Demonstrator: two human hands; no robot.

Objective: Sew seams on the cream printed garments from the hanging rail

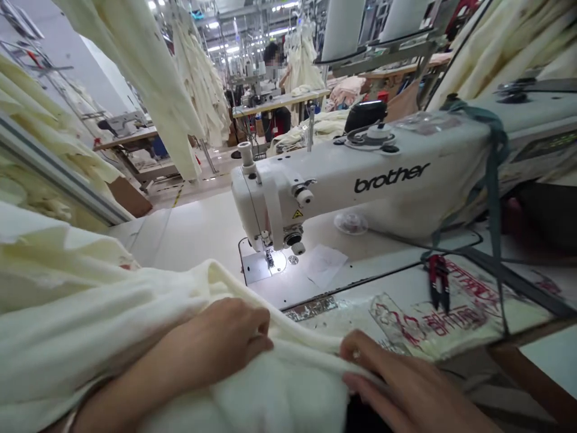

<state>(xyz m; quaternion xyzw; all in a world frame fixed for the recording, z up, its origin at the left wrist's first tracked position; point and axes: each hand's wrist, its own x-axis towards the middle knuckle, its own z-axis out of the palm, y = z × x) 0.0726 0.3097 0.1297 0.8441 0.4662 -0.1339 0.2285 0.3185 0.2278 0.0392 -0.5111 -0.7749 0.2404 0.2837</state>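
the left hand (225,331) lay curled on cream cloth (135,297), grip unclear; the right hand (387,373) pinched its edge. i guessed straightening, next wanting even tension.

The cloth (148,294) at eight o'clock looks soft and matt to me; the sewing machine (327,186) at two gleams smooth and glossy, the plate (255,272) at seven shiny metal.
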